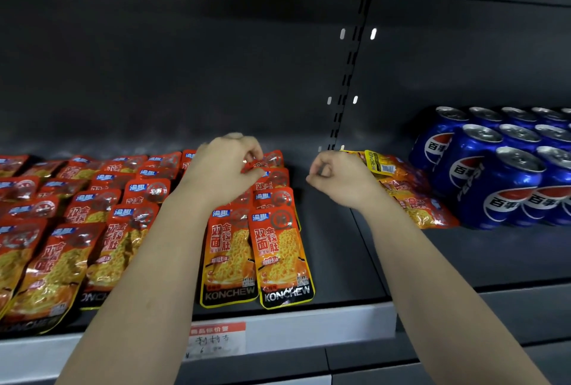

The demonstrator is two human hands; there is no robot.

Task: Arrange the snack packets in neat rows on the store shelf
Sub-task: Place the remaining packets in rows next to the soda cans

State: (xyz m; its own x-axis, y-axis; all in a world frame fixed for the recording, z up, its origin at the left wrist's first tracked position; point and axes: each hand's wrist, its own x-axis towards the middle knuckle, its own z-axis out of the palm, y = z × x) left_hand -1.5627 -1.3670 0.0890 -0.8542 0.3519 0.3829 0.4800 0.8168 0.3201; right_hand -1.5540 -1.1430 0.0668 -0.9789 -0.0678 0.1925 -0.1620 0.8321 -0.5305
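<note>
Red and orange snack packets (279, 256) lie flat in overlapping rows on the dark shelf (333, 254). My left hand (221, 169) reaches to the back of the rightmost row and pinches the top edge of a rear packet (270, 159). My right hand (338, 176) hovers over the bare strip of shelf with its fingers curled and nothing in them. Just right of that hand lies a loose pile of orange packets (411, 196), the topmost one yellow-edged and turned over.
Blue soda cans (506, 168) stand packed at the right end of the shelf. A slotted upright (349, 69) runs up the back wall. A white front rail with a price label (216, 338) edges the shelf. More packet rows (61, 230) fill the left.
</note>
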